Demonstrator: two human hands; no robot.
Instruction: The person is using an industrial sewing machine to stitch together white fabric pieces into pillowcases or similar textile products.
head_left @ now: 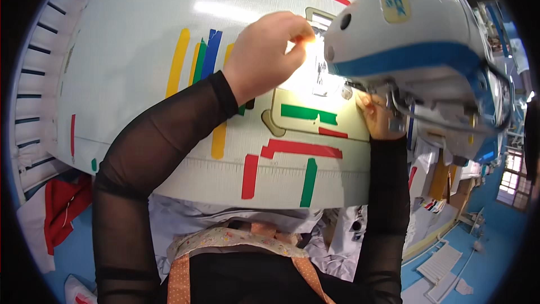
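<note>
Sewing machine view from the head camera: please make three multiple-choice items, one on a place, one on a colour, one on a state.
1. Where is the left hand?
A. raised by the needle area, left of the sewing machine head
B. flat on the red cloth
C. on the apron

2. What colour is the tape strip on the beige plate under the machine head?
A. yellow
B. green
C. black

3. How are the left hand's fingertips?
A. spread flat
B. curled in a fist on the table
C. pinched together

Answers: 1 A, the hand is up beside the lit needle area. 2 B, a green strip lies across the plate. 3 C, thumb and finger meet at the tips; what they pinch is too small to tell.
</note>
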